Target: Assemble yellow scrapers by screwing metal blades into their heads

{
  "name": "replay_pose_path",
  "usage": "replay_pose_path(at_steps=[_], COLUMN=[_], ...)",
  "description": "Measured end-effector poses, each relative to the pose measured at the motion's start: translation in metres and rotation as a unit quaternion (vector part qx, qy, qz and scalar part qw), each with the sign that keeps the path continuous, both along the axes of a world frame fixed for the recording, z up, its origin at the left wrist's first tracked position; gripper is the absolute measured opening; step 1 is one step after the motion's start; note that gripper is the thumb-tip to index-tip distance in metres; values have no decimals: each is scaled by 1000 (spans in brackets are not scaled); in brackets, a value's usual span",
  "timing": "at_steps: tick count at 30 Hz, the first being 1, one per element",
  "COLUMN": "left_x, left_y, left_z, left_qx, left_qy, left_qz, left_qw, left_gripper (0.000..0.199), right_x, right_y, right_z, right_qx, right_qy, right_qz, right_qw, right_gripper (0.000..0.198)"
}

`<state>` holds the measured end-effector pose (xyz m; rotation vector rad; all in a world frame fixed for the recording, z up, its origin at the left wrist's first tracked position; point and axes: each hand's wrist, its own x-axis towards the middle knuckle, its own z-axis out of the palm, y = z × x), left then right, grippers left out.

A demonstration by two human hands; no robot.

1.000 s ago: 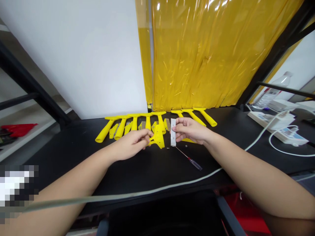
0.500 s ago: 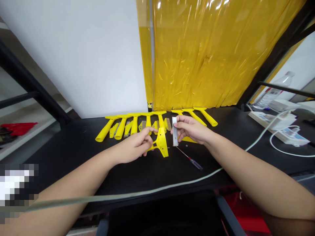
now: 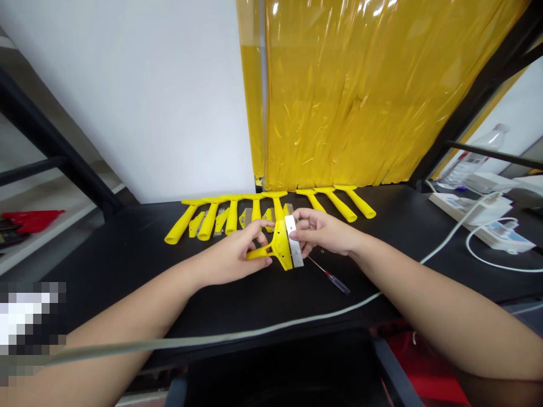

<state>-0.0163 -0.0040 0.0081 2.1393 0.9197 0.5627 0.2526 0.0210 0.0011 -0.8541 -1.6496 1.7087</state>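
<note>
Toward eight o'clock we see our bare left forearm, smooth-surfaced, tapering to a narrower bare wrist and our ungloved left hand. Toward four o'clock our bare right forearm has the same smooth, rounded shape, broad near the elbow and slim at the wrist, where our ungloved right hand begins. Our left thumb shows a short nail.

- Yellow holder: handle end hidden by left fingers, centre
- Screwdriver: tip hidden, centre
- Speck right of centre: too small to tell
- Pixelated patch, lower left: content unreadable
</note>
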Motion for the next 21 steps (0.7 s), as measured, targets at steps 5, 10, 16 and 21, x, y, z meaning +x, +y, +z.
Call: replay_pose_path(at_steps=[5, 10, 16, 21], left_x=[0, 3, 6, 7], left_y=[1, 0, -4, -9], left_z=[-2, -1, 4, 9], left_qx=[19, 45, 81, 169], left_qy=[-14, 17, 62, 98], left_qz=[-6, -17, -17, -31], left_qw=[1000, 999, 995, 980], left_gripper=[61, 61, 63, 55], right_x=[-5, -10, -11, -11], right_y=[-1, 0, -1, -3], right_z=[-3, -5, -5, -2], right_qx=[5, -12, -10, -20], right_qy=[-9, -17, -44, -41], right_qz=[-3, -15, -19, -19], right_qw=[1000, 1000, 999, 999], right_gripper=[45, 44, 37, 38])
